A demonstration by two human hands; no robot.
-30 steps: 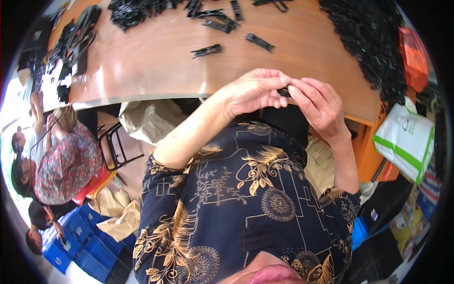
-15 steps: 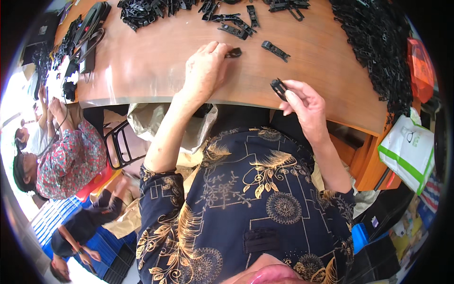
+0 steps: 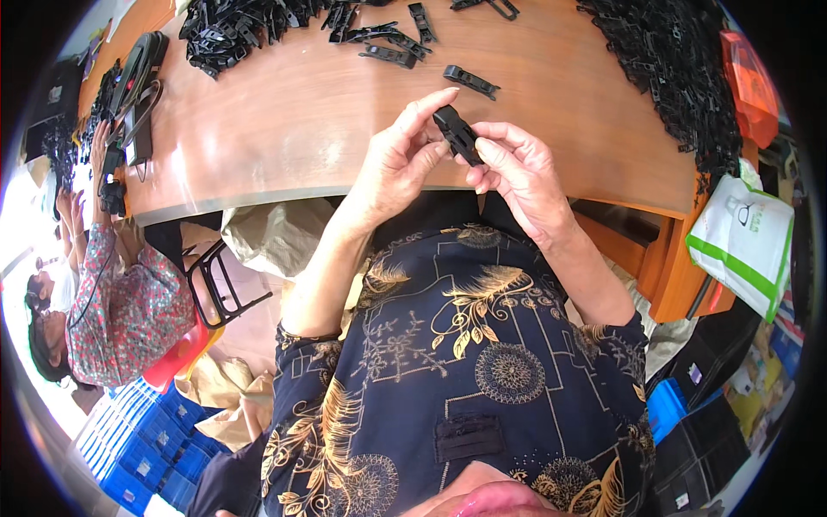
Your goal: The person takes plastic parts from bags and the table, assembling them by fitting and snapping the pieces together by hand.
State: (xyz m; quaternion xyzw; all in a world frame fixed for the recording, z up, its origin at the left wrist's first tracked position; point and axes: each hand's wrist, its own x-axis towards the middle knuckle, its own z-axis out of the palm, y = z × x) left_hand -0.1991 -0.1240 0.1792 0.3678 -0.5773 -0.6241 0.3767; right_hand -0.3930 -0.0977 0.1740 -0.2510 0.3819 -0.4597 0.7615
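Note:
In front of my body, just above the table's near edge, a small black plastic part (image 3: 455, 135) is held between both hands. It is long and narrow, with a clip-like shape. My left hand (image 3: 398, 164) is closed round its upper end, with the thumb below and the index finger stretched along the top. At the lower end, my right hand (image 3: 521, 177) pinches it between thumb and fingers. Whether it is one piece or two joined pieces cannot be made out. A similar loose black part (image 3: 471, 82) lies on the table just beyond the hands.
The brown wooden table (image 3: 267, 146) bears a heap of black parts (image 3: 241, 34) at far left and a larger one (image 3: 663, 69) at right. An orange bag (image 3: 748, 90) and a white-green bag (image 3: 743, 241) are at the right edge. Another person (image 3: 129, 310) sits at left.
My left hand has come back from the table toward my right hand, and the two now meet at the black part. The view has shifted slightly. The person at left has reached forward.

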